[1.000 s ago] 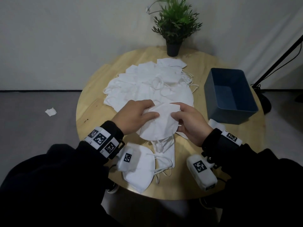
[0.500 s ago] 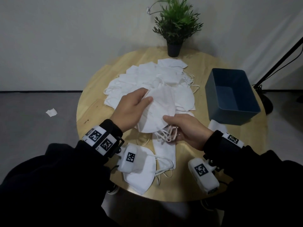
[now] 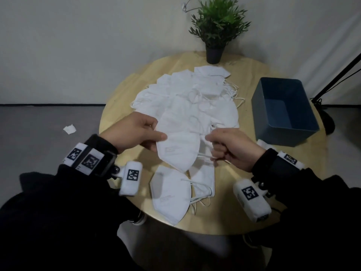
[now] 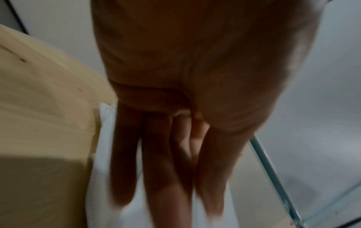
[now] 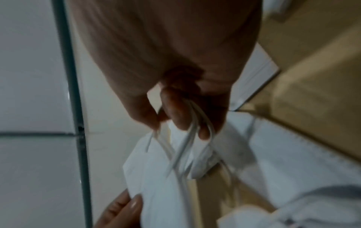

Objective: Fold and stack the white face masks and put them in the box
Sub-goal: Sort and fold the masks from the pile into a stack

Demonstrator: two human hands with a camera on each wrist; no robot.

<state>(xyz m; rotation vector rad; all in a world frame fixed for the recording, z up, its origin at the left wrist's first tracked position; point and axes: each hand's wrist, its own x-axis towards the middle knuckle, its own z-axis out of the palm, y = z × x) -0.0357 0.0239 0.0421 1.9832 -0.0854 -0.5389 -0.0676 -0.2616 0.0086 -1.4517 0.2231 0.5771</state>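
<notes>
A folded white mask [image 3: 178, 151] is being held up just above the round wooden table [image 3: 117, 106], between the two hands, its pointed end hanging down toward the near edge. The left hand [image 3: 134, 133] is pinching the mask's left edge, thumb on top and fingers underneath; in the left wrist view its fingers [image 4: 125, 162] are lying long and nearly straight against the white fabric. The right hand [image 3: 232, 147] is curling its fingers round the mask's ear loops [image 5: 187, 138] on the right side, and the right wrist view is showing the thin white loops running out from under the bent fingertips down to the mask.

Just below the held mask, two more folded masks are lying near the table's front edge: a larger one [image 3: 171, 194] and a second one [image 3: 204, 179] touching it on the right, its loops partly tucked under.

Behind the hands, a loose pile of masks [image 3: 195, 94] is spreading over the middle of the table. A dark blue box [image 3: 284, 132] is standing at the right side of the table, open at the top, well apart from the held mask. A potted plant [image 3: 214, 36] is sitting at the far edge. A scrap of white [image 3: 69, 129] is lying on the grey floor to the left.
</notes>
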